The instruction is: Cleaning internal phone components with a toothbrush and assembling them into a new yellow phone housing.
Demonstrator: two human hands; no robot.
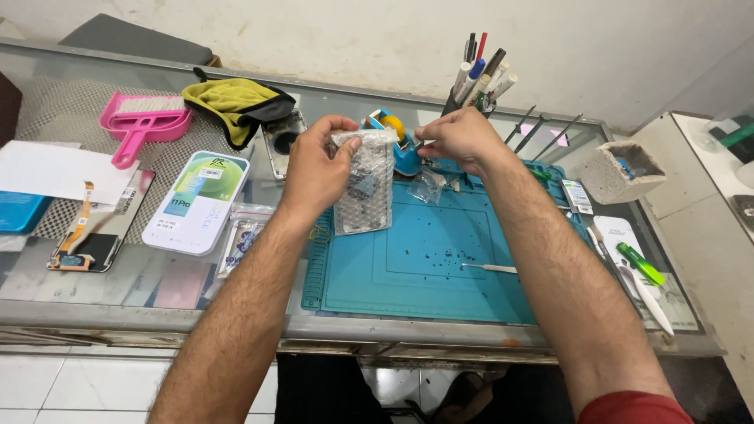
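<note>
Left of the teal mat [424, 267], a pink dustpan [141, 122], a yellow cloth [236, 102] and a white box [196, 200] lie on the glass surface [118, 275]. Above the mat's upper left corner, my left hand [318, 169] is closed around a bubble-wrap pouch [365, 188], holding it upright. My right hand [459, 137], just beside it, pinches the pouch's top edge with its fingertips. Behind both stands a pen holder [475, 86]; tweezers [488, 268] lie on the mat below.

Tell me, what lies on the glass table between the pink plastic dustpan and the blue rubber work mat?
In the head view, a yellow cloth, a white rounded box and a small clear packet lie between the pink dustpan and the blue mat.
</note>
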